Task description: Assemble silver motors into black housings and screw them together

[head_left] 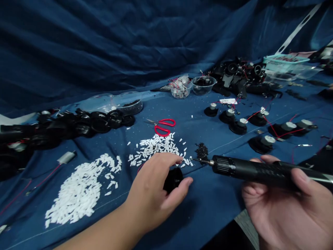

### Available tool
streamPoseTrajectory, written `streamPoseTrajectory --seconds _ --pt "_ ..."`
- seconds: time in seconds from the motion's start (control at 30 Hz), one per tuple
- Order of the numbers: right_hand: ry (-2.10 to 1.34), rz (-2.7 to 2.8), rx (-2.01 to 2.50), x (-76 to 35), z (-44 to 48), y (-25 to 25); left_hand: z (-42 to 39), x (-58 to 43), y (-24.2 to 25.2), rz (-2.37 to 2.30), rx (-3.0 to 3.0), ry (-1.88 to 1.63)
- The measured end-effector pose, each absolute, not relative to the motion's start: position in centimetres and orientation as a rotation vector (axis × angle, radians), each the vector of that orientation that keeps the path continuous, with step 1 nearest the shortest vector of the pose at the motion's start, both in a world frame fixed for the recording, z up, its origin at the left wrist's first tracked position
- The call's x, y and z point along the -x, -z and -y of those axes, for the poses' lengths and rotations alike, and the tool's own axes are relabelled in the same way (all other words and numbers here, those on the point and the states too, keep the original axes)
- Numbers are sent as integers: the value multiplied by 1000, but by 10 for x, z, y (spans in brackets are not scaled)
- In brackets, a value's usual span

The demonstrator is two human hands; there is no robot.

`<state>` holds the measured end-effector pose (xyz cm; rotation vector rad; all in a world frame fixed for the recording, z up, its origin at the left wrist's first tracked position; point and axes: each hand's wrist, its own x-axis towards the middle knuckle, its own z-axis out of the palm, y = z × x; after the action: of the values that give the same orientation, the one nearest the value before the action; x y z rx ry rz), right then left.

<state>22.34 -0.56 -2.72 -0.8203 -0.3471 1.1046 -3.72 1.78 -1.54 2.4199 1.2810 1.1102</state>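
In the head view my right hand (288, 201) is wrapped round a black electric screwdriver (247, 170) held level, its bit pointing left. A small pile of black screws (201, 151) lies just behind the bit's tip. My left hand (153, 187) is curled round a black round plastic part (173, 178), mostly hidden by the fingers and thumb. Beyond that hand are scattered small white plastic pieces (153, 147), with red-handled scissors (162, 126) lying at their far edge. A larger heap of the same white pieces (78, 189) spreads to the left.
Black plastic parts (96, 121) are piled at the left. Several black bases with motors and red wires (238, 125) stand at the right. Clear bowls (203, 85) and a turquoise basket (282, 63) sit at the back, before a blue cloth (117, 41).
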Motion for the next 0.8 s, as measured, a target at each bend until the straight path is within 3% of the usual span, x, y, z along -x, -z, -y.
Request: streamPoseTrajectory --seconds 0.5,0.8 --pt "-1320 506 742 -241 3 56 -20 36 11 -1233 -2282 -1187" --pt "-1247 556 841 -234 5 50 -23 33 9 -1117 -2275 -1242"
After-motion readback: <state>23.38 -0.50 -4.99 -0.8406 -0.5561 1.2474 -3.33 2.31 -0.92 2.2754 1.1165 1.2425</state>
